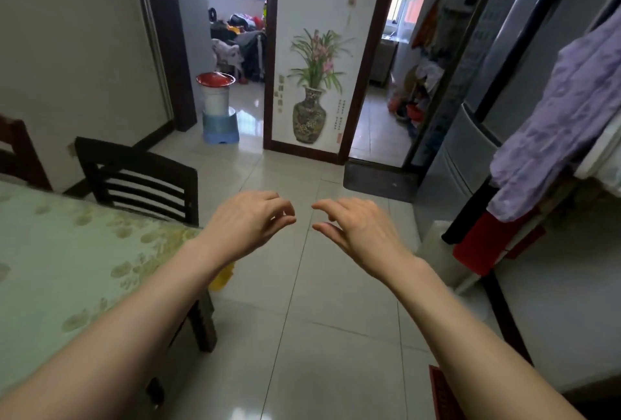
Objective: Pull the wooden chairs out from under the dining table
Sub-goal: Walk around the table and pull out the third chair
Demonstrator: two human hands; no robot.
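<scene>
Pale glossy floor tiles [302,302] lie bare under both outstretched arms, running open ahead of the fingertips to a panel painted with a vase [311,83] set between two doorways. The left hand [250,223] and right hand [356,229] hover palm-down over this floor, close together but apart, fingers loosely curled and parted, holding nothing. Left of the left hand, the corner edge of the dining table [77,268], covered in a patterned cloth, passes just under the left wrist and forearm. Beyond that corner, ahead and left of the left hand, a dark wooden chair [141,181] stands pushed in at the table's far end, its slatted back upright. A second chair back [16,154] shows farther left at the frame edge. Right of the right hand, a grey cabinet [470,157] and hanging purple cloth [571,117] bound the walkway.
</scene>
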